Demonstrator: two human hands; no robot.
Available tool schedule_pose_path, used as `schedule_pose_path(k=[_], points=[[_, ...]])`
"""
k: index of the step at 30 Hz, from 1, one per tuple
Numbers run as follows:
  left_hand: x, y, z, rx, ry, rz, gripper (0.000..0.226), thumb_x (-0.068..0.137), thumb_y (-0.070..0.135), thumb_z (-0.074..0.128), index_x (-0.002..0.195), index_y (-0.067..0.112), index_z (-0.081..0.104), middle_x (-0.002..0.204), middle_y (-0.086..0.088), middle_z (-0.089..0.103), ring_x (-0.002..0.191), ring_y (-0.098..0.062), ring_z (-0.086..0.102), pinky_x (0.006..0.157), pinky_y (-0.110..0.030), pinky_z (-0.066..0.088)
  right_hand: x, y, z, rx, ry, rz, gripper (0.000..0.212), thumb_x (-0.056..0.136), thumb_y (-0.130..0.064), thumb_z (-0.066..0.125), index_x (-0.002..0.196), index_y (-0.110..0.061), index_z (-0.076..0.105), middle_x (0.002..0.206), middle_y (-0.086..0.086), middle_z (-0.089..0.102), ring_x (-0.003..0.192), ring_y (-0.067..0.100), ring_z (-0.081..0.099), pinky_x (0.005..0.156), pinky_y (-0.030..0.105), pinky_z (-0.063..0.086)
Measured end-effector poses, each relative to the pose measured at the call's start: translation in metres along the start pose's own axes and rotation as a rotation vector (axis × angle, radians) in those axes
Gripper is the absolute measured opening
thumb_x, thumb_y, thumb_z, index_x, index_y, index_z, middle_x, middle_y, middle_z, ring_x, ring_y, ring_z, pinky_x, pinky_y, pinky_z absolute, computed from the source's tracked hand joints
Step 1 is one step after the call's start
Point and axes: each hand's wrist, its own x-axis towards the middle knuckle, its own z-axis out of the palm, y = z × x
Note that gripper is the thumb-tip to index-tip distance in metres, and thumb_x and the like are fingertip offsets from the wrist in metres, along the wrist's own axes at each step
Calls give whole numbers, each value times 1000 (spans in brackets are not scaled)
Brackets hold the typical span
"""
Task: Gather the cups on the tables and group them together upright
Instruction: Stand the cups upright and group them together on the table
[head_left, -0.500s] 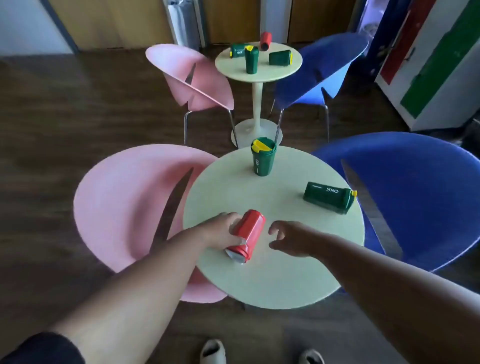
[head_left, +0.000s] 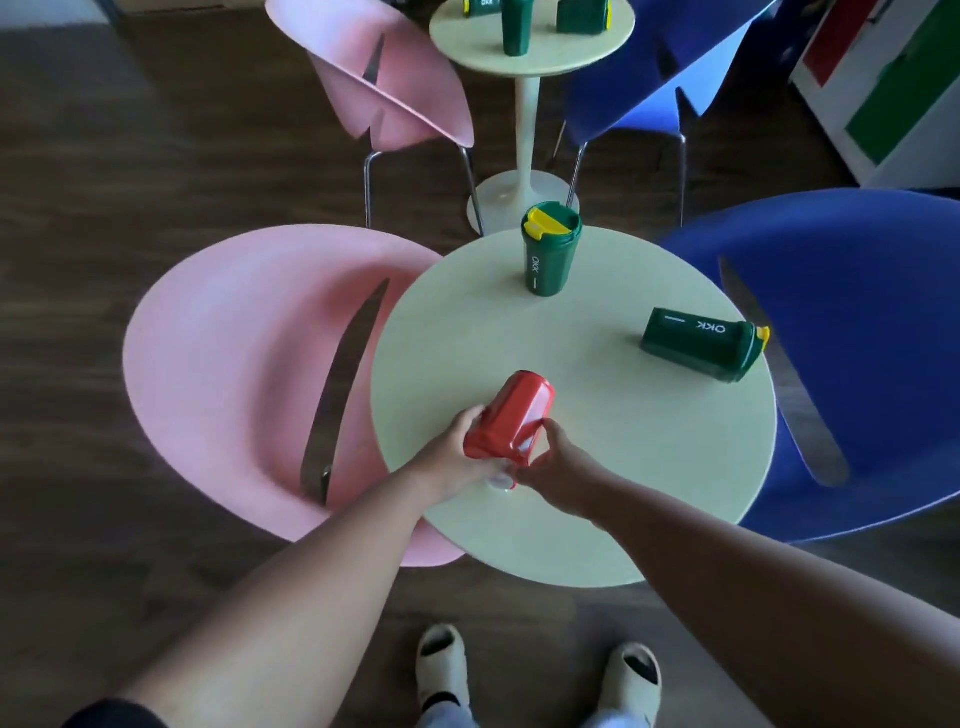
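Nearest, both hands hold the red cup (head_left: 511, 418) tilted above the near round table (head_left: 597, 499); the left hand (head_left: 457, 454) wraps its lower left side, the right hand (head_left: 553, 467) curls round its lower right edge; beyond, one green cup (head_left: 545, 260) stands upright (yellow lid on top), another green cup (head_left: 701, 343) lies on its side near the blue chair (head_left: 857, 322); farther off, the small far table (head_left: 530, 49) carries more green cups.

pink chairs (head_left: 249, 364), blue chairs (head_left: 857, 338)
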Motion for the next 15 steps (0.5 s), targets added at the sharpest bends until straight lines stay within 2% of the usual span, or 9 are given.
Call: schedule_pose_path(k=[2,5,8,10,12,15], points=[[0,1,0,-15,10,-1,98,79,35,84,156,32,22,134,9,55,114,-10,53,87,-21,37,0,-1,0,38,4,-5,57,86,-37,70,130,-20,38,93,-3,61,68,5,53,53,19,37],[-2,2,-5,-14,12,-7,95,80,42,83,155,33,25,133,8,55,116,-12,54,93,-25,36,-2,-6,-4,42,0,-2,52,85,-39,70,126,-20,43,88,-4,60,68,8,54,55,21,40],[-5,9,-13,-38,3,2,97,69,61,78,151,32,34,136,7,57,119,-13,56,95,-28,42,-4,-13,-11,-13,12,10,66,83,-34,70,138,-18,37,100,4,63,81,19,60,62,26,45],[-6,16,-17,-20,26,-6,97,61,76,71,145,33,43,129,8,62,114,-14,61,95,-32,49,-6,-20,-17,-70,43,4,65,83,-32,68,139,-16,38,103,7,64,84,23,61,64,29,45],[-3,24,-22,2,45,-17,97,57,87,62,137,33,53,122,4,67,109,-17,66,95,-38,54,-9,-29,-23,-96,78,-5,55,85,-30,66,133,-16,45,102,7,64,79,21,58,60,28,44],[0,43,-29,43,29,2,72,73,80,52,120,28,63,102,-3,74,87,-20,73,89,-46,58,-12,-37,-32,-88,128,14,44,87,-29,61,129,-19,51,102,6,64,78,20,58,59,28,44]])
